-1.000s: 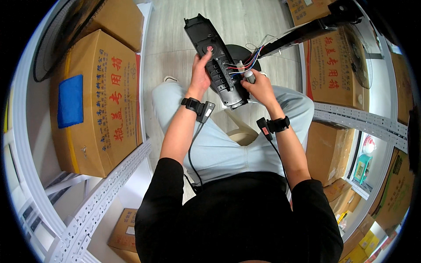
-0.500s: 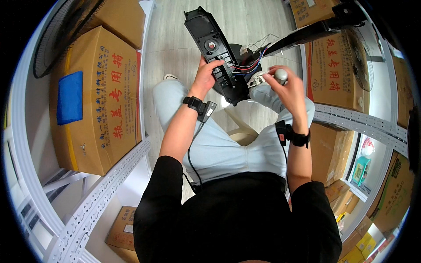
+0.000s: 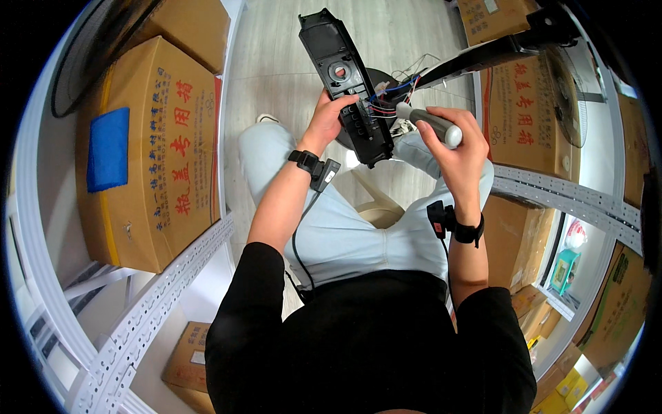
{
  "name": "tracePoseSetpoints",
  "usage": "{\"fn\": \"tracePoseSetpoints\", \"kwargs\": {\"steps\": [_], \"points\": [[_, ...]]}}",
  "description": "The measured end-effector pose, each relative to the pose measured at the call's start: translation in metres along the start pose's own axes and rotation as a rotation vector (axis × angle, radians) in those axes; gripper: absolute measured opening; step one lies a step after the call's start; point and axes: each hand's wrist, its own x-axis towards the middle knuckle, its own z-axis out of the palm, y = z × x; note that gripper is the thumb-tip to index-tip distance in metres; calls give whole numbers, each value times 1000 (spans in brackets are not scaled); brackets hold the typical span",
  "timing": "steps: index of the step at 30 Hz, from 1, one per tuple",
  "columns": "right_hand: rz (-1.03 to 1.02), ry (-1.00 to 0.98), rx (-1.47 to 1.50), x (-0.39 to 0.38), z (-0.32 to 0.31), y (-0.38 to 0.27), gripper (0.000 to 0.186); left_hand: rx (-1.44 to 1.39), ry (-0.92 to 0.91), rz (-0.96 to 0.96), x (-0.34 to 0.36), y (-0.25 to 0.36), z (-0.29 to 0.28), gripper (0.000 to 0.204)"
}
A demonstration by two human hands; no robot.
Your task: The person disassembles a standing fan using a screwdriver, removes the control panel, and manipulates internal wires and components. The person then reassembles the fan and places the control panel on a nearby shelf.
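Observation:
My left hand (image 3: 325,123) grips a long black plastic panel (image 3: 327,52) by its left edge, thumb over the inner face. The panel is tilted, its open back up, showing a round hole and a row of black buttons. Thin coloured wires (image 3: 385,109) run from it towards a black pole (image 3: 469,61). Right of the panel, my right hand (image 3: 460,148) is closed round a thick grey handle, apparently a screwdriver (image 3: 434,125). The handle's narrow end points left, at the wires; a shaft or tip cannot be made out.
Behind the panel is a round black base (image 3: 378,79). Cardboard boxes stand on metal shelves at left (image 3: 148,159) and right (image 3: 527,103). A fan grille (image 3: 89,62) is at the upper left. Below the panel, a beige curved piece (image 3: 376,207) shows between my legs.
My right hand has moved slightly right and down, and its grey handle has swung round, its narrow end now pointing left. The panel has shifted a little to the right with my left hand.

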Motion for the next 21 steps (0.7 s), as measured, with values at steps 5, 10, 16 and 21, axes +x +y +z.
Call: {"fn": "tracePoseSetpoints", "kwargs": {"steps": [5, 10, 16, 21], "points": [[46, 26, -134, -2, -20, -22, 22, 12, 13, 35, 1, 1, -1, 46], [23, 61, 30, -1, -10, -16, 23, 28, 30, 19, 0, 2, 3, 43], [-92, 26, 13, -1, 24, -8, 28, 68, 37, -15, 0, 1, 3, 34], [-110, 10, 18, -3, 35, -1, 28, 67, 43, 0, -1, 2, 3, 33]]}}
